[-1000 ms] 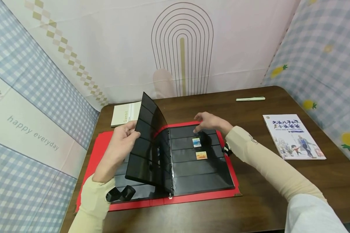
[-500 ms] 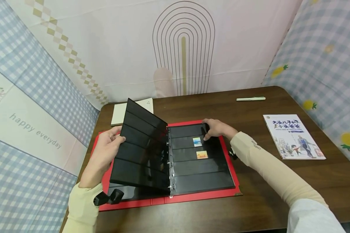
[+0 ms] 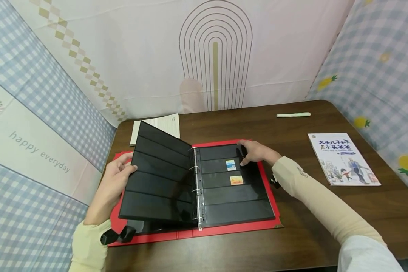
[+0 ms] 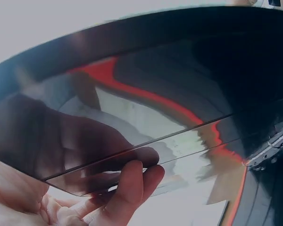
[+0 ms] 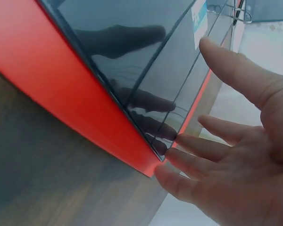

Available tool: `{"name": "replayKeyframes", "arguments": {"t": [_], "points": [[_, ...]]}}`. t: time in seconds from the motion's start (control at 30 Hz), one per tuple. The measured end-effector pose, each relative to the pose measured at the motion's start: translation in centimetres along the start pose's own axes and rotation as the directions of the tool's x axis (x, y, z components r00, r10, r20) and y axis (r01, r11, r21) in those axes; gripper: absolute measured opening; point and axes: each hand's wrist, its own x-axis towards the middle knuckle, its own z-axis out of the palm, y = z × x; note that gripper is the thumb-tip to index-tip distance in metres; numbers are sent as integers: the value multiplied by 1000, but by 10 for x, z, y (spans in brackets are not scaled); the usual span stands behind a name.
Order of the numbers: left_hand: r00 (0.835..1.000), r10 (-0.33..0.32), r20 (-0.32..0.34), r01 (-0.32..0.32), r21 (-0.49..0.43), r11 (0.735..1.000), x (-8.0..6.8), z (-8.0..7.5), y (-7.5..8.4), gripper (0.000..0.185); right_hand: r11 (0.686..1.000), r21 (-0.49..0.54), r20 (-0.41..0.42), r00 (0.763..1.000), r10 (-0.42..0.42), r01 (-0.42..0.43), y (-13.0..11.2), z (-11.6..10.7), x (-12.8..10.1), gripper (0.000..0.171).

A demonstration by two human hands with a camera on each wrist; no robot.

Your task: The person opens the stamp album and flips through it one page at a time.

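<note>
My left hand grips the outer edge of a glossy black page, thumb on top and fingers curled beneath it, so the stiff, mirror-like sheet stands tilted above the left half of the binder; thin horizontal strips divide the page into pockets, and the left wrist view shows red reflections on its shine; the binder lies open on the dark wooden table, its red cover smooth and rectangular, with metal rings along the spine; on the flat right-hand page sit two small stamps, one above the other; my right hand rests relaxed at that page's upper right corner, fingers straight, touching its edge; further right lie a pale pen and a picture book.
</note>
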Motion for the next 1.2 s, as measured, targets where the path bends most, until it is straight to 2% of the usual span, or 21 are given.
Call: {"name": "replayKeyframes", "arguments": {"t": [0.17,0.53,0.93,1.2], "points": [[1000,-1,31,2,-39,999,-1,-5,-10,43,1000,0,-28,999,-27,27,2,4,-3,82],[999,-53,-2,53,-27,998,-5,-17,-29,45,999,-13,-47,998,-43,42,7,13,0,85],[994,-95,-59,101,92,991,-6,-30,-54,47,999,-28,-15,999,-36,36,14,16,-6,95],[978,-194,-77,206,208,956,-7,-38,-72,52,1000,-17,-9,1000,-18,17,13,18,-10,98]]}}
